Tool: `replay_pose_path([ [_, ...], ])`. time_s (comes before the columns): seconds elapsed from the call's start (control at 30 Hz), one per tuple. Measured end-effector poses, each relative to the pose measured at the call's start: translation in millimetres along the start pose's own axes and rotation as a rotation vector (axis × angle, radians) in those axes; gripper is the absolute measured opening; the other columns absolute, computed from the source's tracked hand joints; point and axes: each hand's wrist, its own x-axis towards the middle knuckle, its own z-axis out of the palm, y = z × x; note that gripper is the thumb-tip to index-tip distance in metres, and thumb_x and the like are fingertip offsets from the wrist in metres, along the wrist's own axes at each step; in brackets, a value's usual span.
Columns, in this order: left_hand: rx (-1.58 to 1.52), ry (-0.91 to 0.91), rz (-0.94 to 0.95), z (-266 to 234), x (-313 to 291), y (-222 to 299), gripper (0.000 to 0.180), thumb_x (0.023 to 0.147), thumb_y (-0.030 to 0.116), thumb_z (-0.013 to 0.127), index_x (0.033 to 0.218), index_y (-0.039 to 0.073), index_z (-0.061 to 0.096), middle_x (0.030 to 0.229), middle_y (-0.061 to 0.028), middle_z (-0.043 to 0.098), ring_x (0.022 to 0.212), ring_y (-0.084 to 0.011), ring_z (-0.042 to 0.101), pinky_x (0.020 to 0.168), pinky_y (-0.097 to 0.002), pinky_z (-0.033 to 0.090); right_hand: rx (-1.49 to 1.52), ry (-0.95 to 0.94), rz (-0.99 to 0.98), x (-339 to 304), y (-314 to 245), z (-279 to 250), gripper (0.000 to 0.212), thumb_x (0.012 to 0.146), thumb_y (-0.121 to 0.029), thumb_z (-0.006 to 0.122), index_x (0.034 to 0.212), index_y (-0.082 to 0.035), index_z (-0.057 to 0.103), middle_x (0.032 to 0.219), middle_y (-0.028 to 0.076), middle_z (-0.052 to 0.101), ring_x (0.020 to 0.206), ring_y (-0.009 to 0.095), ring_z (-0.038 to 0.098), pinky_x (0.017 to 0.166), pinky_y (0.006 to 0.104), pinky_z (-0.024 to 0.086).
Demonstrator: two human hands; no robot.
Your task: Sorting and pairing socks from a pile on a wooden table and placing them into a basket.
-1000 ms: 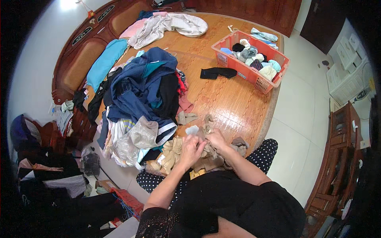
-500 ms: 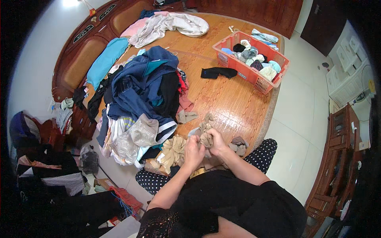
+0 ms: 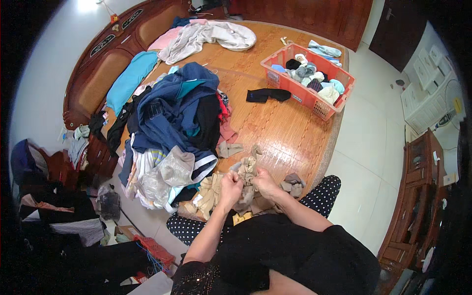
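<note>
Just in front of my lap, a thin beige stocking (image 3: 247, 168) is gathered between my two hands. My left hand (image 3: 231, 188) is closed in a pinch at its left side. On the other side my right hand (image 3: 264, 183) has its fingers closed on the same bunched fabric; their tips are partly hidden. More crumpled beige stockings (image 3: 210, 191) lie beside my left wrist. A grey-brown cloth piece (image 3: 293, 185) rests on the bed edge to the right of my right hand, and a small beige piece (image 3: 229, 149) lies farther off.
A heap of clothes with blue denim (image 3: 164, 115) rises to the left. Farther right stands a red plastic basket (image 3: 322, 110) of rolled socks, with a black sock (image 3: 268, 95) before it. A grey-white cloth (image 3: 206, 39) and turquoise pillow (image 3: 130, 81) lie near the headboard.
My hands have moved slightly apart, the left one to the left. The stocking between them looks looser and more spread out than the tight bunch before.
</note>
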Motion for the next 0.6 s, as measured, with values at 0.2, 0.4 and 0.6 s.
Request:
replay_pose_path([
  [0.2,-0.112,-0.001,0.131,-2,4,2,0.011,0.070,-0.003,0.050,0.065,0.002,0.040,0.061,-0.0078,0.040,0.060,-0.0193,0.041,0.057,-0.0316,0.036,-0.356,0.164,-0.257,12,-5,7,0.024,0.074,0.003,0.052,0.097,0.001,0.061,0.087,0.010,0.065,0.082,0.019,0.061,0.074,0.0306,0.047],
  [0.4,0.061,0.041,0.270,-2,1,19,0.014,0.068,-0.002,0.053,0.064,0.004,0.040,0.063,-0.0111,0.043,0.062,-0.0270,0.044,0.062,-0.0367,0.033,-0.804,0.304,-0.258,15,-21,15,0.022,0.066,-0.003,0.053,0.085,0.005,0.060,0.080,0.025,0.061,0.079,0.033,0.063,0.068,0.0372,0.047],
  [0.6,0.192,-0.025,0.597,18,-15,10,0.014,0.067,-0.004,0.053,0.066,0.005,0.041,0.065,-0.0115,0.044,0.066,-0.0319,0.045,0.064,-0.0397,0.034,-0.847,0.497,-0.361,41,1,-7,0.020,0.064,-0.011,0.055,0.061,0.008,0.057,0.060,0.028,0.053,0.054,0.036,0.059,0.051,0.0429,0.044],
])
